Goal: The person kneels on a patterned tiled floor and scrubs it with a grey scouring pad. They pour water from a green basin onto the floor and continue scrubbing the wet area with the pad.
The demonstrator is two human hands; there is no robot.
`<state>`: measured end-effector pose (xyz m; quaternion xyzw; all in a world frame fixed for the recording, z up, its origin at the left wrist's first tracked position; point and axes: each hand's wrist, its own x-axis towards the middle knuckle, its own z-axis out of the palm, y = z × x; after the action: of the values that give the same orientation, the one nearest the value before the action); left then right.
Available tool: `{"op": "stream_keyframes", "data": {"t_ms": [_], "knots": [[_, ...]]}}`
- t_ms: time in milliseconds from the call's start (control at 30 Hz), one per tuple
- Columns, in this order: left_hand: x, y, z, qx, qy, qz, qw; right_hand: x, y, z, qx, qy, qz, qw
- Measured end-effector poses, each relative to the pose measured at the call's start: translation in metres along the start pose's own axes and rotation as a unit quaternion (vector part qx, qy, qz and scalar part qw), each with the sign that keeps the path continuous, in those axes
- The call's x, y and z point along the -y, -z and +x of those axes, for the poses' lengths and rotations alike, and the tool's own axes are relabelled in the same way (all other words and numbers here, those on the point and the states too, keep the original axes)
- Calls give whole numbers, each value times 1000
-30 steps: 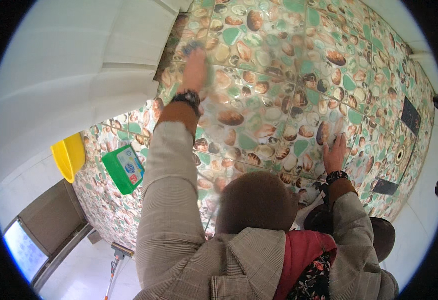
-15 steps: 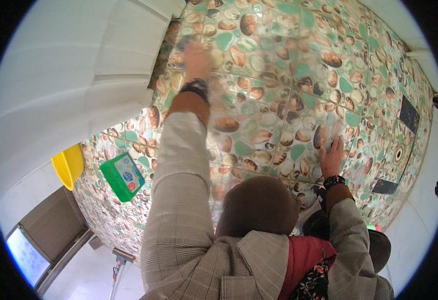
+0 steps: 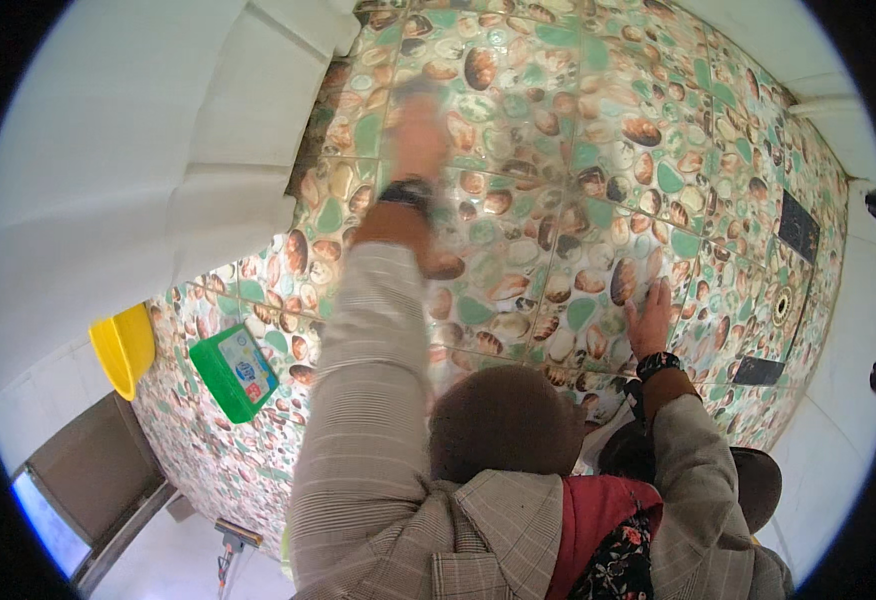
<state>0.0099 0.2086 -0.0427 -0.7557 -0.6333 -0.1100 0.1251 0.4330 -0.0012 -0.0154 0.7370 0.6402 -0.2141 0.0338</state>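
My left hand is stretched far forward over the pebble-patterned floor tiles, beside the white panel on the left. It is smeared by motion. A small dark bluish-grey thing shows at the front of its fingers, too blurred to name. My right hand rests on the tiles farther right and nearer to me, its fingers stretched forward with nothing in them. Both wrists wear dark bands, below brown cuffs and checked grey sleeves.
A green tub with a picture label lies on the tiles at the left, near a yellow basin. A floor squeegee is at the lower left. White panelling borders the left; a round drain and dark tiles lie right.
My left hand, with the dark thing at its fingers, has moved right and a little nearer. My right hand stays at about the same place on the tiles. The whole view has shifted slightly.
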Motion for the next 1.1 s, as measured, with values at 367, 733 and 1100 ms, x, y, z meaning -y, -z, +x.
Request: {"op": "stream_keyframes", "data": {"t_ms": [367,733,1100], "knots": [[-107,-18,49,-4,-18,-269,963,2,7,-3,6,15,-23,1000],[-103,8,-18,128,-79,-308,940,-2,7,-2,-18,23,18,999],[-181,44,-83,317,-75,-246,913,6,1,5,-26,2,8,1000]]}}
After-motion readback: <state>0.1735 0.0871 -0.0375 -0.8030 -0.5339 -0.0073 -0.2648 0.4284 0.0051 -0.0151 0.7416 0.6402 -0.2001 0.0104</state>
